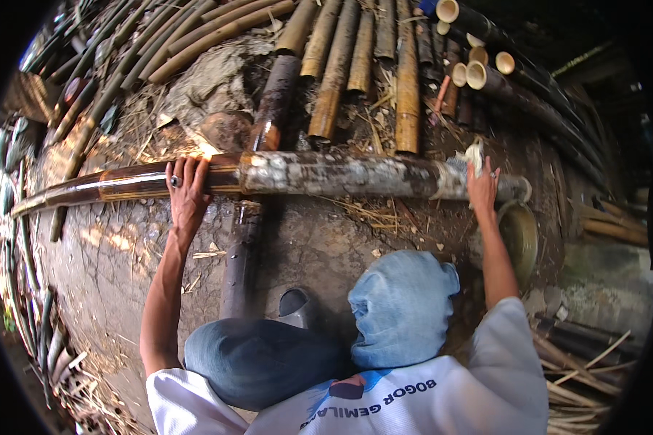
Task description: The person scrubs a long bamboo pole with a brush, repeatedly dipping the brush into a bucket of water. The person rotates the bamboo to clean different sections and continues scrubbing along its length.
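Observation:
A long bamboo pole (pixel 334 172) lies crosswise in front of me. Its left part is wet, brown and glossy, while the right part has a mottled whitish-grey coat. My left hand (pixel 189 185) grips the pole left of its middle, fingers over the top, a dark-stoned ring on one. Near the pole's right end, my right hand (pixel 482 185) presses a pale, crumpled rag (pixel 475 154) against the coated surface. Beneath the pole, at a right angle, runs a dark bamboo length (pixel 241 254) as a support.
Several cut bamboo lengths (pixel 331 94) lie beyond the pole, with more poles (pixel 218 36) at the far left. A round basin (pixel 519 243) stands by my right forearm. Split bamboo strips (pixel 580 370) are heaped at the lower right. The ground (pixel 123 290) is bare, cracked earth.

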